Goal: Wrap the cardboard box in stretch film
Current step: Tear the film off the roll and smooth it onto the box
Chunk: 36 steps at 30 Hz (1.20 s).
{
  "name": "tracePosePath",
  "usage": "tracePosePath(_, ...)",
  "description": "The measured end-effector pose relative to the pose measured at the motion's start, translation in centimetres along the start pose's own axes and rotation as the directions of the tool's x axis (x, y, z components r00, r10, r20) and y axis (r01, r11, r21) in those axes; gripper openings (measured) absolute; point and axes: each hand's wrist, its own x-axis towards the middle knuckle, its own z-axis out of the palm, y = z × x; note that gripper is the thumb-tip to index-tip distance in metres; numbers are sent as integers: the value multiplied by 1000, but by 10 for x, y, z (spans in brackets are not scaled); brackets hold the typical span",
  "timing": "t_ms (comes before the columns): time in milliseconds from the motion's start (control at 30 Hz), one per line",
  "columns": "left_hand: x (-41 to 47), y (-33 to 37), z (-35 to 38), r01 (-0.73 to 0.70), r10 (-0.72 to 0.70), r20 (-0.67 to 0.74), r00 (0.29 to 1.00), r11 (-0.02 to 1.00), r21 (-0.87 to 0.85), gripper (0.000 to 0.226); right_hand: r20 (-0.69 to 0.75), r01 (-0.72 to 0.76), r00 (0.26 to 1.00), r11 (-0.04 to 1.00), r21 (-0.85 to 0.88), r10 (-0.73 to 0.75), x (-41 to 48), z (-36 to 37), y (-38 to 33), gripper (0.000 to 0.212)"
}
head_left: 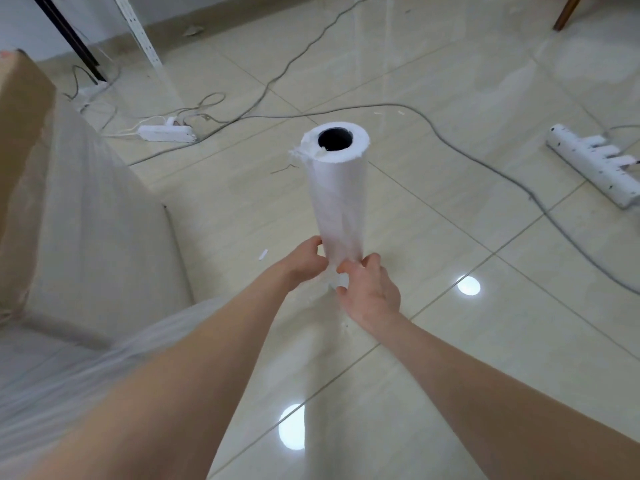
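A white roll of stretch film (337, 188) stands upright in the middle of the view, its dark hollow core facing up. My left hand (304, 263) grips its lower end from the left. My right hand (369, 292) curls round the bottom end from the right. A sheet of clear film (114, 362) stretches from the roll's base down to the left. The cardboard box (65, 216) fills the left side, its near face covered in film, bare brown cardboard showing at the top left.
Glossy beige floor tiles (485, 341) lie below. A white power strip (166, 132) with cables sits behind the box. Another power strip (595, 164) lies at right, with a grey cable (485, 161) running across the floor. A black stand leg (69, 36) and a white perforated rail (138, 29) stand at top left.
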Motion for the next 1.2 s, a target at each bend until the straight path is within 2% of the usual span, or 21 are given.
tracePosePath(500, 14, 22, 29, -35, 36, 86, 996, 999, -18, 65, -65, -48, 997, 997, -62, 44, 19, -18, 28, 32)
tracePosePath(533, 11, 20, 29, -58, 54, 97, 994, 998, 35, 71, -56, -40, 998, 997, -73, 35, 19, -19, 27, 31)
tracePosePath(600, 5, 16, 31, -117, 95, 94, 991, 959, 258, 85, -32, -35, 999, 996, -82, 33, 19, -19, 26, 29)
tracePosePath(700, -4, 2, 36, -80, 154, -62, 986, 771, 632, 86, -44, -76, 996, 997, 8, 76, 19, -16, 26, 17)
tracePosePath(767, -8, -8, 37, -68, 208, -103, 973, 679, 731, 77, -38, -70, 997, 994, 82, 73, 20, -14, 23, 15)
tracePosePath(800, -9, -12, 38, -84, 254, -130, 959, 687, 722, 64, -15, -51, 998, 992, 112, 53, 20, -13, 21, 16)
tracePosePath(900, -12, -11, 34, -137, 343, -257, 903, 799, 585, 22, -5, -22, 1000, 986, 164, 23, 20, -13, 17, 16)
tracePosePath(967, -13, -10, 31, -150, 351, -245, 904, 795, 587, 22, -82, -16, 996, 987, 162, 30, 19, -13, 19, 14)
tracePosePath(1033, -14, -11, 27, -153, 347, -209, 914, 773, 615, 26, -131, 57, 990, 994, 96, -44, 19, -13, 19, 20)
tracePosePath(1100, -14, -11, 24, -172, 348, -181, 920, 771, 613, 27, -71, 157, 985, 988, -4, -156, 19, -14, 15, 33)
tracePosePath(1200, -15, -9, 22, -189, 370, -184, 911, 769, 611, 27, -19, 131, 991, 988, -79, -133, 24, -18, 10, 28)
